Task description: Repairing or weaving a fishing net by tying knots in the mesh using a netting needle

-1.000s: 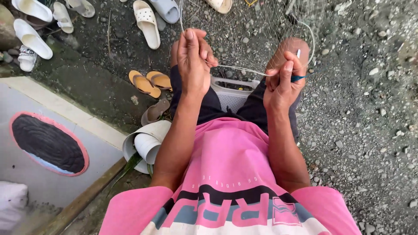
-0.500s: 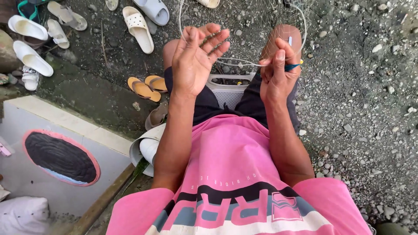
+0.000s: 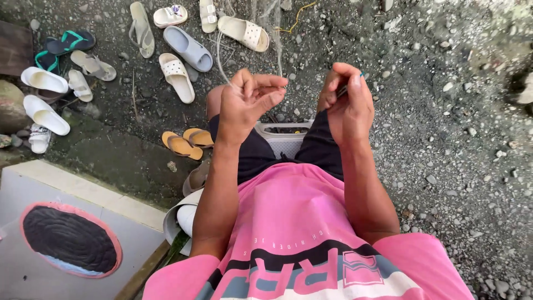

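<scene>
While my left hand (image 3: 247, 103) has gone from spread open to curled around the thin pale fishing line (image 3: 221, 58), my right hand (image 3: 348, 103) stays pinched on a small teal-tipped netting needle (image 3: 351, 83) above the white plastic basket (image 3: 283, 139) between my knees, so the knot's tightening I guess

Wearing pink short-sleeve tee (image 3: 288, 222) w/ bold black, grey-blue & white lettering band across chest, small dark print line above; black shorts (image 3: 255, 153); forearms bare, no watch/rings seen on left hand (image 3: 247, 105) or right hand (image 3: 350, 105)
</scene>
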